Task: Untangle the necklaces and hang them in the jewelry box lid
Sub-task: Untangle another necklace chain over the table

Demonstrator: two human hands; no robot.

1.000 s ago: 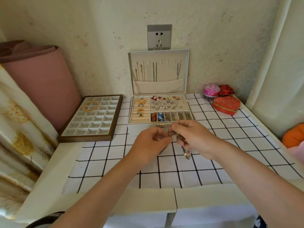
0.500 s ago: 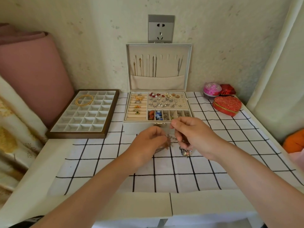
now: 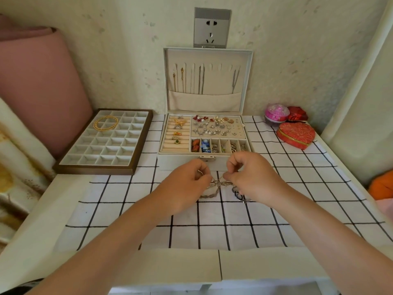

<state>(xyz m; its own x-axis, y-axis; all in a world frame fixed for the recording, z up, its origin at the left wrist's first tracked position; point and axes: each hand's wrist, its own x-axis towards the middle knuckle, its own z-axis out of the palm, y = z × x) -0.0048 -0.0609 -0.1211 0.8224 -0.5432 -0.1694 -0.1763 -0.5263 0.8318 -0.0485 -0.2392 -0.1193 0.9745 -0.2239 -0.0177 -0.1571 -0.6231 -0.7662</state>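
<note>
A tangle of silver necklaces (image 3: 220,184) hangs just above the checked cloth, between my two hands. My left hand (image 3: 187,186) pinches a thin chain on the tangle's left side. My right hand (image 3: 247,175) pinches the chain on its right, and a dark pendant (image 3: 238,193) dangles under that hand. Behind them stands the white jewelry box (image 3: 180,161) with its lid (image 3: 208,58) upright against the wall. Several chains (image 3: 201,80) hang from the hooks in the lid, above a fabric pocket.
A brown compartment tray (image 3: 95,169) with gold bangles (image 3: 105,122) lies at the left. A red heart-shaped box (image 3: 296,135), a pink round box (image 3: 277,113) and a small red box (image 3: 297,116) sit at the back right. An orange object (image 3: 381,186) lies at the right edge.
Both hands have dropped closer to the cloth and drawn a little apart, spreading the tangle between them. The view has tilted and come closer.
</note>
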